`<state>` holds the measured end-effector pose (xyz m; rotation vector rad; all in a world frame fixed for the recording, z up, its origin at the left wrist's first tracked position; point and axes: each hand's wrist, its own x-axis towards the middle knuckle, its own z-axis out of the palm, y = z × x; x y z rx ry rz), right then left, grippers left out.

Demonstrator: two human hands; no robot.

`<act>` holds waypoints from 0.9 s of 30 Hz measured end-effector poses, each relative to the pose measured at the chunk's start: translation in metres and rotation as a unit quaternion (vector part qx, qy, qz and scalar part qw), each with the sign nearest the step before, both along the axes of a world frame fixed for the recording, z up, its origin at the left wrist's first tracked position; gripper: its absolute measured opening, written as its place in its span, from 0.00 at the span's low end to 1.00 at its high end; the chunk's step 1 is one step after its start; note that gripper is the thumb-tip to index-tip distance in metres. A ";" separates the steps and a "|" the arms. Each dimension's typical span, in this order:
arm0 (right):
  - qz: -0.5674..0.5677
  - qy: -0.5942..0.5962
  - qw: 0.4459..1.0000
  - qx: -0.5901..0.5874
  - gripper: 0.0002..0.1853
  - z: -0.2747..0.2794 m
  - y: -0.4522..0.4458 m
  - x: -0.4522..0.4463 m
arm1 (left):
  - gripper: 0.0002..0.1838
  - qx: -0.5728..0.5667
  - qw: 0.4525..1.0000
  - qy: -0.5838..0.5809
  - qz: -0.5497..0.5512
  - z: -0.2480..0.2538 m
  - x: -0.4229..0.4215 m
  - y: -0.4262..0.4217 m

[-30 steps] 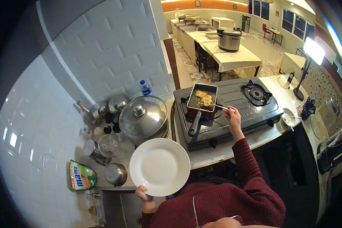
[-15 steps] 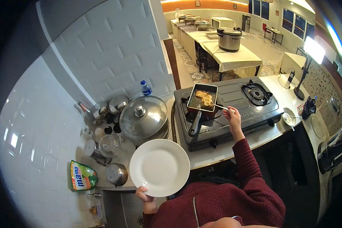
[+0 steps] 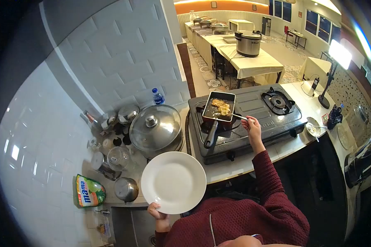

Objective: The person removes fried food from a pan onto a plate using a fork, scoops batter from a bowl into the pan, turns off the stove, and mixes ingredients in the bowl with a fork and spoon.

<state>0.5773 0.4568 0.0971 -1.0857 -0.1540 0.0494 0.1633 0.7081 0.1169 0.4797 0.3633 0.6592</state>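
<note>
My left hand [image 3: 157,211] grips the lower rim of a round white plate [image 3: 174,182], which has nothing on it. In my right hand [image 3: 252,126] is a thin metal utensil [image 3: 240,117], its handle between closed fingers; its far end reaches over the near right edge of a small rectangular frying pan [image 3: 211,136], and I cannot tell what kind it is. Browned, fried-looking food [image 3: 221,107] lies in the pan with shiny oil around it. The pan sits on the left burner of a gas stove [image 3: 251,136], its black handle pointing toward me.
Left of the stove stands a large pot with a glass lid [image 3: 156,127]. Several jars, a small metal pot [image 3: 126,189], a water bottle [image 3: 158,96] and a green pouch [image 3: 90,191] line the wall. A bowl [image 3: 313,127] and a lamp [image 3: 325,99] are at right.
The food in the pan has shifted slightly and its shape looks a little different. Both hands and the plate stay nearly where they were.
</note>
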 end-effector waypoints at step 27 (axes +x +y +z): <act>-0.038 -0.010 0.998 -0.039 0.12 -0.001 -0.003 -0.001 | 0.30 -0.007 1.000 -0.012 -0.008 -0.001 0.001 0.000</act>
